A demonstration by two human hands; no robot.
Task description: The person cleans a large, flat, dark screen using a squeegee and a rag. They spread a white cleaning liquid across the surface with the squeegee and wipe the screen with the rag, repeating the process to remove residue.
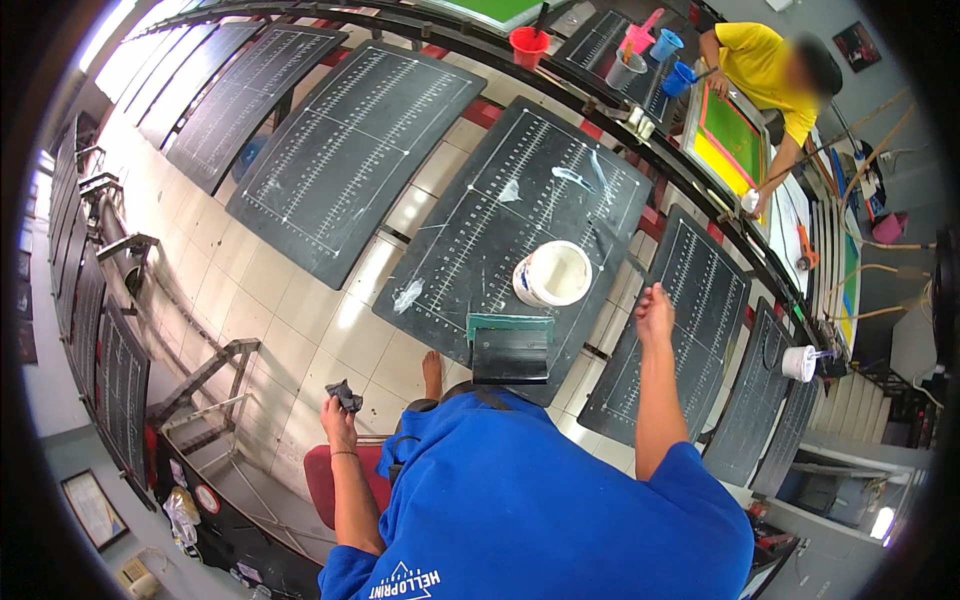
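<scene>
My left hand [340, 424] is closed round a crumpled dark cloth [344, 395], out over the floor to the left. To the right, my right hand [655, 318] is raised beside the middle board, its fingers pinched together. A thin dark strip shows close to its fingertips, but I cannot tell whether the hand holds it. In front of me a dark printing board [450, 255] with white ruled scales carries a white tub [540, 290], smeared inside with pale stuff. Nearer my body, a black squeegee [510, 357] with a green edge lies at the board's front.
Similar boards [355, 150] stand in a row on both sides, with gaps between them. A dark rail [590, 95] runs behind, near a red cup [529, 46]. At the far right a person in yellow [755, 55] works over a green screen frame [735, 140]. A red seat [320, 485] is by my left arm.
</scene>
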